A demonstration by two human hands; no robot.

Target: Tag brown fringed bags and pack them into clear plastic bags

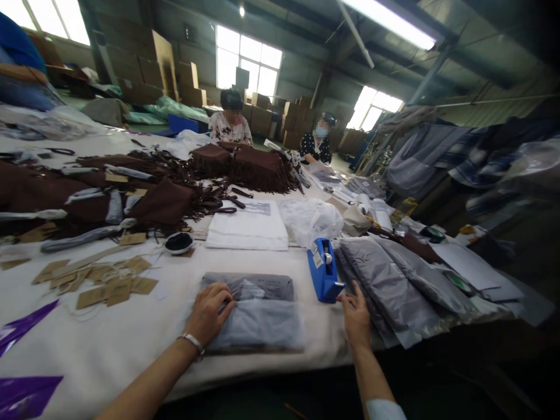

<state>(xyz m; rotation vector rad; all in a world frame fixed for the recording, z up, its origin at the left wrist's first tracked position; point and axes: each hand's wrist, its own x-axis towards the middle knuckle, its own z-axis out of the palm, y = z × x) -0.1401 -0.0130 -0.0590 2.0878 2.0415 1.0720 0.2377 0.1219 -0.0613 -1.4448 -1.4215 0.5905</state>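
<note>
My left hand [210,313] lies flat on a grey garment folded inside a clear plastic bag [258,326], pressing on its top flap. A metal wristband circles that wrist. My right hand [356,312] stands with its fingers apart at the near edge of a stack of grey plastic-wrapped packets [394,286]. It is just right of a blue tape dispenser [324,271], and I cannot tell whether its fingertips touch the stack. Neither hand visibly grips anything.
A white-covered table [131,356] holds brown fringed suede pieces [164,204], kraft paper tags [107,289], folded white cloth [247,227] and a white plastic bag [310,221]. Two co-workers [230,119] sit at the far end. Cardboard boxes stand stacked behind them.
</note>
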